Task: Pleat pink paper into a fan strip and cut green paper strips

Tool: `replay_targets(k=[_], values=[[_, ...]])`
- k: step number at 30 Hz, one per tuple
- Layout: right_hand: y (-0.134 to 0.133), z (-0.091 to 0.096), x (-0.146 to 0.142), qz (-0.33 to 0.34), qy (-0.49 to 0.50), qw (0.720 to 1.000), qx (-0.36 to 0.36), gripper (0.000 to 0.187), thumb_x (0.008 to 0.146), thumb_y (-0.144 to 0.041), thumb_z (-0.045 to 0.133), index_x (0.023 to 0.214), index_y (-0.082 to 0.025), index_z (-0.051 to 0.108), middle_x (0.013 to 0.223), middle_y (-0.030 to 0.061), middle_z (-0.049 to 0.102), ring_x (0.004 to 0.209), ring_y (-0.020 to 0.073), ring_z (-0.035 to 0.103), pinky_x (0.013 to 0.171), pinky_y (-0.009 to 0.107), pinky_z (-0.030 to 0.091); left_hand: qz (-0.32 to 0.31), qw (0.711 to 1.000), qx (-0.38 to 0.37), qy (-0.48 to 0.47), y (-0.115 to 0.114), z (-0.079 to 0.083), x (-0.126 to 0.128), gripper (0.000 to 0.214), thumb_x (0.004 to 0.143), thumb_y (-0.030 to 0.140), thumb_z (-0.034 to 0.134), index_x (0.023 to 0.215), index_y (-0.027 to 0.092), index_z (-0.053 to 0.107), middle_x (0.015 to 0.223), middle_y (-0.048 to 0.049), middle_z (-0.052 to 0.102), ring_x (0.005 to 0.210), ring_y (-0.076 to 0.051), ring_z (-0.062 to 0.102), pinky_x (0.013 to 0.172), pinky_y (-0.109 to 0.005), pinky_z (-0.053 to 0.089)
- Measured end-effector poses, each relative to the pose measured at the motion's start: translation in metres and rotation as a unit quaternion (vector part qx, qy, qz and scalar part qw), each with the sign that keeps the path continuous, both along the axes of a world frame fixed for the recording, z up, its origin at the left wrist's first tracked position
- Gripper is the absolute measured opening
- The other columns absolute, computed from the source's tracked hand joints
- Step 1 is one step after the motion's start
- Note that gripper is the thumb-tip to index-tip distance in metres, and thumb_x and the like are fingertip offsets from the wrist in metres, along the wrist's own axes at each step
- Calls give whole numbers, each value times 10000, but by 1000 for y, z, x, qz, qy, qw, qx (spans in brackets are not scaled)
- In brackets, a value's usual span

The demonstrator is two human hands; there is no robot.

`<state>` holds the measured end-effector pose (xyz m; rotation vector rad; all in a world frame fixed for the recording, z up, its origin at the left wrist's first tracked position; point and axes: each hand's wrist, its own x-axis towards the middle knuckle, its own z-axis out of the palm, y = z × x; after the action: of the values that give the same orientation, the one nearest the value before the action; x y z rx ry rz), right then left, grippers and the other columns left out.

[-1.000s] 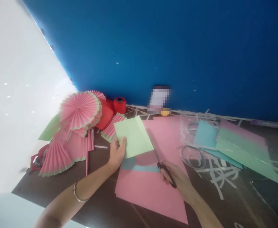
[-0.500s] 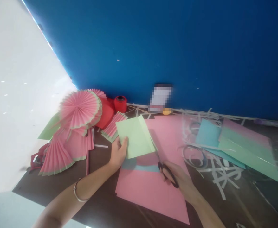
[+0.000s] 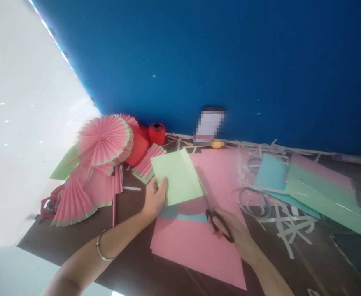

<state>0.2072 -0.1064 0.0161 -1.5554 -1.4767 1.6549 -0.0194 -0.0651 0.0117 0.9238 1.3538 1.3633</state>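
Note:
Between thumb and fingers, my left hand (image 3: pixel 156 195) grips the left edge of a light green paper sheet (image 3: pixel 178 179), held above the table. A crease or strip runs along the sheet's right side. My right hand (image 3: pixel 231 228) is closed around the black handles of a pair of scissors (image 3: pixel 210 216). The blades point up and left, at the sheet's lower right corner and edge; how far they are apart I cannot make out. Beneath both hands lie pink paper sheets (image 3: pixel 195 246), with a blue band of paper (image 3: pixel 185 216) across them.
Pleated pink-and-green paper fans (image 3: pixel 101 137) are heaped at the left, by a red tape roll (image 3: pixel 157 134). White paper strips (image 3: pixel 287 230), blue paper (image 3: pixel 269 170) and a green sheet (image 3: pixel 325 195) lie at the right. A blurred-out card (image 3: pixel 210 126) leans against the blue wall (image 3: pixel 214 53).
The strip along the green sheet's right edge hangs a little further out at its lower corner. The scissors have shifted only slightly; my left hand stays on the sheet.

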Motion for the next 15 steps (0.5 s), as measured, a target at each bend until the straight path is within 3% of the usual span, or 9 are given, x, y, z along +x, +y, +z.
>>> replay_targets(k=[15], values=[[0,13,-5,-4,-4,1000,-4,433,792,-601,446,707,-188,543,578,0,517,544,134,470,525,271,354,3,1000,8,12,-1,3,0,372,798,467,542,980,147,594,918,-73,660,834,-190,617,727,-272,479]])
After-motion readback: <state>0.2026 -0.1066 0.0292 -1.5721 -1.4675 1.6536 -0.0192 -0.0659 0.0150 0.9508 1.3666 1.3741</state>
